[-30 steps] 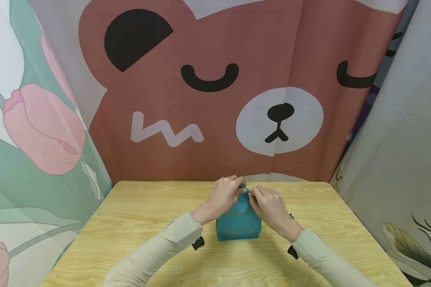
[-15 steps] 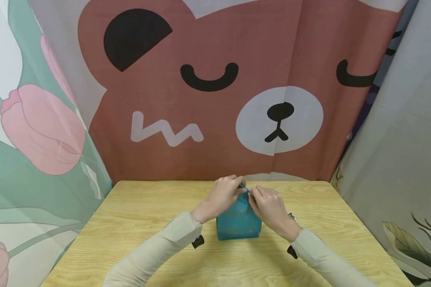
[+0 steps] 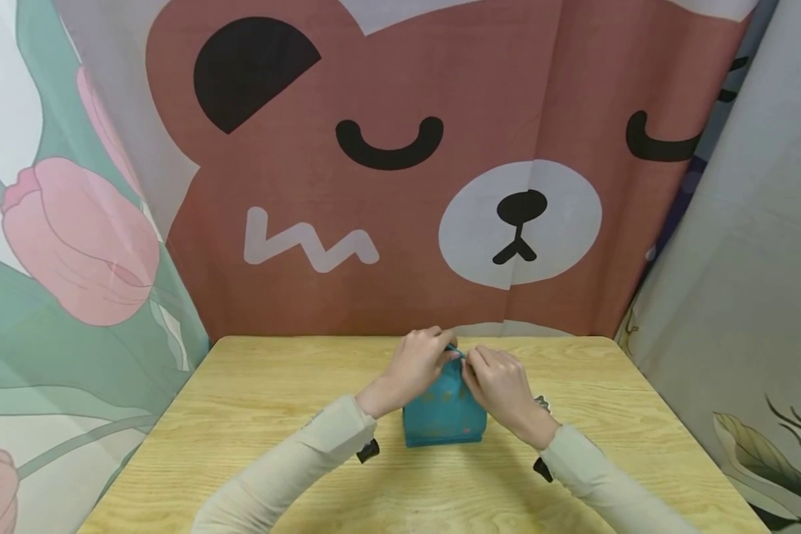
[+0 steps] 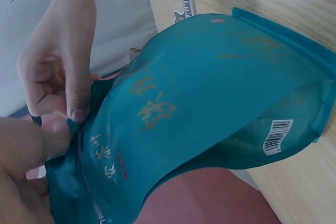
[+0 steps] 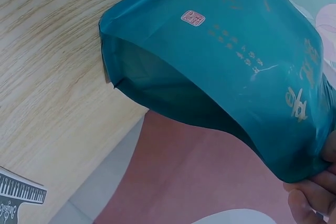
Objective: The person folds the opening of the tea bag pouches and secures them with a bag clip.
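Observation:
A teal pouch (image 3: 443, 415) with gold lettering stands upright on the table, its flat base down. My left hand (image 3: 417, 363) pinches the left part of its top edge between thumb and fingers. The right hand (image 3: 503, 382) pinches the same edge just beside it. In the left wrist view, the pouch (image 4: 173, 93) bulges, and a thin seal line runs across it close to the fingertips; a barcode shows on its side fold. The right wrist view has the pouch's (image 5: 210, 51) folded side and a few fingers (image 5: 315, 195) gripping its top corner. What the pouch contains is hidden.
Behind the right wrist lies a small flat grey item with printed piano keys (image 5: 21, 195) on the wooden table (image 3: 274, 415). A bear-print curtain (image 3: 400, 222) hangs at the table's back edge, with flowered curtains to either side.

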Motion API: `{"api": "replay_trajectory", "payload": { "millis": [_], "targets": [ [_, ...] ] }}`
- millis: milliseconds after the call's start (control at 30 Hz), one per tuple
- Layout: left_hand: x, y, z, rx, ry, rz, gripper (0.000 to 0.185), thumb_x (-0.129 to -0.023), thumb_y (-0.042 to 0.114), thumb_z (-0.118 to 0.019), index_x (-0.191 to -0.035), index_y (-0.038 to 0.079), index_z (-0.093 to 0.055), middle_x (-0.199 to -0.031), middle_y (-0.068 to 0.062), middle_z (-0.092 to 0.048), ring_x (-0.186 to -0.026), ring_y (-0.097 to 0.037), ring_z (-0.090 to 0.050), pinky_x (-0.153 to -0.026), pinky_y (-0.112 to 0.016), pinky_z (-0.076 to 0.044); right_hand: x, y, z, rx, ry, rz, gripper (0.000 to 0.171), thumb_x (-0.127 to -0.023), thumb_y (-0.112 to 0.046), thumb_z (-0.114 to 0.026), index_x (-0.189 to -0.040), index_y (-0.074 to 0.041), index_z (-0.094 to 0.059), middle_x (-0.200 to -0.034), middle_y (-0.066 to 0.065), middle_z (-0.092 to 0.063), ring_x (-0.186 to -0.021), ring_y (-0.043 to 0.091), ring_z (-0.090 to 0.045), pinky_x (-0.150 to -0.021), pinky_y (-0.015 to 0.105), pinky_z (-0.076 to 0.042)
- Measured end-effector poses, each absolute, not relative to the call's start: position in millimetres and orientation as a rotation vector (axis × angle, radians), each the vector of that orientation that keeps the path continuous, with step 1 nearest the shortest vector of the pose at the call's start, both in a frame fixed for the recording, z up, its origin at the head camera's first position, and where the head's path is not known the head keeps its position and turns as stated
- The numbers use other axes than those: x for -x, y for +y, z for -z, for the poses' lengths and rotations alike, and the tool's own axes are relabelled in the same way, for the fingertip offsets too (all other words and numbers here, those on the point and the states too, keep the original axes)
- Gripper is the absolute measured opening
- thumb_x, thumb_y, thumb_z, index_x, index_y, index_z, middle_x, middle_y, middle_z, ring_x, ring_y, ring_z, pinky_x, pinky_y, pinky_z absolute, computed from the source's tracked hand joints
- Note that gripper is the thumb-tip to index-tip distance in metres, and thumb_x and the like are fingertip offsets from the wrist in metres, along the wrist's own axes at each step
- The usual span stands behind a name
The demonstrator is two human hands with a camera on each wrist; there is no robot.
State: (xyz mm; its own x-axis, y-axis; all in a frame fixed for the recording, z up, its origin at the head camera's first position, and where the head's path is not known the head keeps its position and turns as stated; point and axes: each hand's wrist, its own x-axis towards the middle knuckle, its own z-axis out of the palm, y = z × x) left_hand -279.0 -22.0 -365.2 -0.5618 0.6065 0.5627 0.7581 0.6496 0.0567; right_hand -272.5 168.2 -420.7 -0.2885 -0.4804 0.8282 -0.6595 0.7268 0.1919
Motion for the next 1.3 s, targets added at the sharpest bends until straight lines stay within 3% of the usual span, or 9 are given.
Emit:
{"api": "replay_trajectory", "payload": {
  "millis": [333,533,733,800,933,1000,1100,1300],
  "targets": [
    [278.2,-21.0,362.0,1.058,-2.397,0.445,0.013,-0.097,0.024,-0.066,-0.099,0.012,-0.071,-0.080,0.001,-0.061,-0.059,-0.006,-0.049,-0.053,-0.016,-0.036,271.8,167.3,422.5,-0.883,-1.931,-0.178,0.019,-0.097,-0.011,-0.052,-0.082,-0.003,-0.060,-0.070,0.004,-0.054,-0.052,0.014,-0.048,-0.047,0.030,-0.042],
    [278.1,-20.8,361.5,1.059,-2.420,0.514,0.010,-0.096,0.020,-0.068,-0.098,0.011,-0.071,-0.081,0.000,-0.062,-0.060,-0.007,-0.049,-0.054,-0.017,-0.037,270.6,166.7,423.8,-0.899,-1.934,-0.123,0.009,-0.092,-0.007,-0.062,-0.084,-0.002,-0.061,-0.073,0.006,-0.054,-0.056,0.018,-0.052,-0.050,0.033,-0.044],
    [277.9,-20.7,361.1,1.050,-2.449,0.560,0.009,-0.094,0.017,-0.070,-0.099,0.009,-0.072,-0.084,-0.002,-0.065,-0.064,-0.009,-0.054,-0.055,-0.017,-0.040,269.6,166.4,424.7,-0.905,-1.939,-0.093,0.030,-0.105,-0.016,-0.041,-0.086,-0.002,-0.059,-0.077,0.007,-0.055,-0.060,0.020,-0.056,-0.053,0.035,-0.046],
    [277.5,-20.6,361.9,1.046,-2.452,0.562,0.010,-0.094,0.016,-0.070,-0.099,0.008,-0.072,-0.085,-0.002,-0.066,-0.066,-0.010,-0.057,-0.056,-0.017,-0.041,269.8,167.1,425.3,-0.915,-1.948,-0.110,0.030,-0.106,-0.016,-0.042,-0.087,-0.002,-0.059,-0.078,0.008,-0.055,-0.061,0.020,-0.055,-0.053,0.035,-0.046],
    [276.7,-21.2,363.6,1.043,-2.445,0.557,0.009,-0.094,0.015,-0.071,-0.099,0.009,-0.072,-0.088,-0.003,-0.068,-0.070,-0.012,-0.061,-0.059,-0.017,-0.043,269.5,168.3,424.9,-0.947,-1.984,-0.193,0.009,-0.093,-0.007,-0.066,-0.088,-0.003,-0.061,-0.077,0.006,-0.053,-0.060,0.017,-0.052,-0.053,0.033,-0.046],
    [276.5,-21.4,364.1,1.040,-2.435,0.549,0.008,-0.093,0.015,-0.071,-0.098,0.009,-0.072,-0.088,-0.002,-0.068,-0.070,-0.012,-0.062,-0.059,-0.017,-0.044,269.0,169.3,423.7,-0.959,-2.013,-0.243,0.014,-0.084,-0.003,-0.074,-0.087,-0.004,-0.061,-0.076,0.004,-0.051,-0.060,0.015,-0.049,-0.053,0.030,-0.046],
    [276.7,-20.6,364.5,1.034,-2.408,0.533,0.007,-0.092,0.014,-0.073,-0.097,0.009,-0.072,-0.087,-0.002,-0.068,-0.069,-0.012,-0.062,-0.059,-0.017,-0.045,266.8,172.3,420.5,-0.961,-2.072,-0.320,0.020,-0.079,0.001,-0.078,-0.087,-0.007,-0.062,-0.077,0.002,-0.050,-0.061,0.011,-0.045,-0.052,0.026,-0.044],
    [276.6,-20.7,364.5,1.024,-2.400,0.511,0.006,-0.091,0.011,-0.074,-0.096,0.009,-0.073,-0.086,-0.002,-0.068,-0.067,-0.013,-0.061,-0.060,-0.017,-0.045,263.4,176.8,415.7,-0.969,-2.149,-0.354,0.023,-0.077,0.004,-0.077,-0.092,-0.007,-0.063,-0.081,0.001,-0.049,-0.066,0.010,-0.045,-0.055,0.025,-0.044]
  ]
}}
